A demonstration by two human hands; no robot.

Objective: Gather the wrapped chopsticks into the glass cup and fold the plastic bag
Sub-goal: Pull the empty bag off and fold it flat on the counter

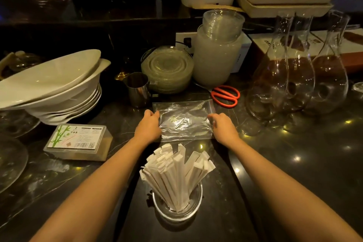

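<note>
A clear plastic bag [184,120] lies flat on the dark marble counter in the middle of the view. My left hand [148,126] grips its left edge and my right hand [223,126] grips its right edge. Close to me stands a glass cup [177,209] filled with several white paper-wrapped chopsticks [176,175], which fan out upward between my forearms.
Stacked white bowls [53,92] and a toothpick box [77,142] sit left. A steel cup [137,89], glass plates [168,68], a frosted jar [216,59] and orange scissors [225,95] stand behind the bag. Glass decanters [294,76] crowd the right.
</note>
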